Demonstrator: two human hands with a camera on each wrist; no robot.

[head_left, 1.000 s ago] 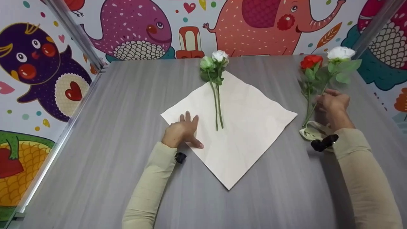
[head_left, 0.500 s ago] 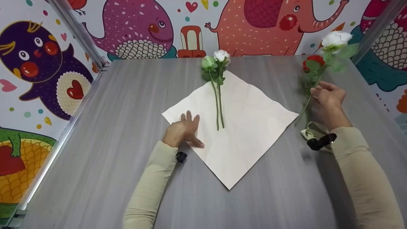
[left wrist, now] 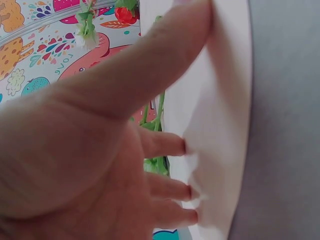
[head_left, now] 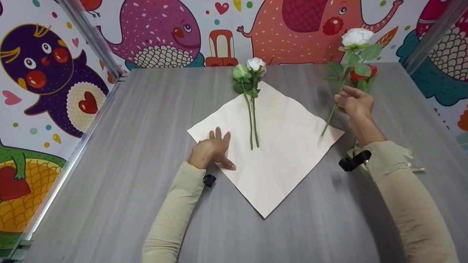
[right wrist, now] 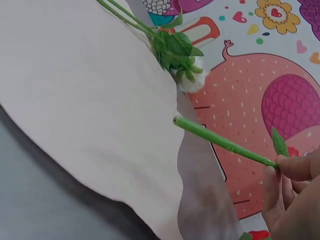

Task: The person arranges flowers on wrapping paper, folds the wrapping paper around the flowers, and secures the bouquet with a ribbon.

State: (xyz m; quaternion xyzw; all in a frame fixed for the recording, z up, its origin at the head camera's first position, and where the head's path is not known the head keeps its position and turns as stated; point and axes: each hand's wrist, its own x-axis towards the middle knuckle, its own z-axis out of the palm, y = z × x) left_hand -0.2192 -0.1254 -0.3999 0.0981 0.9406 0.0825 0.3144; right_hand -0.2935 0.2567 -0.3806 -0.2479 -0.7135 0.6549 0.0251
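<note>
The hands are well apart. The right hand point(head_left: 357, 104) pinches the stem of a white rose, the held rose point(head_left: 357, 38), between thumb and fingers, its bloom up and its stem slanting down toward the paper point(head_left: 281, 157). Half a second ago this hand was farther right, and the stem's lower end was just outside the paper's right corner; now that end is over the paper, just inside that corner. A second ago the held rose was beside the red rose point(head_left: 367, 71), farther right of the paper; the gap between their blooms has changed, and the held rose's leaves now partly cover the red one.

The left hand point(head_left: 210, 149) has not moved: fingers spread and straight, fingertips resting on the paper near its left corner. The paper lies as it did, one corner toward the person. Also unchanged are the green rose point(head_left: 241, 72) and the small white rose point(head_left: 256, 65), side by side, stems on the paper and blooms past its far edge.

The ribbon point(head_left: 409, 152), right of the paper, now shows on both sides of the right sleeve point(head_left: 406, 190), which has shifted left over it.
</note>
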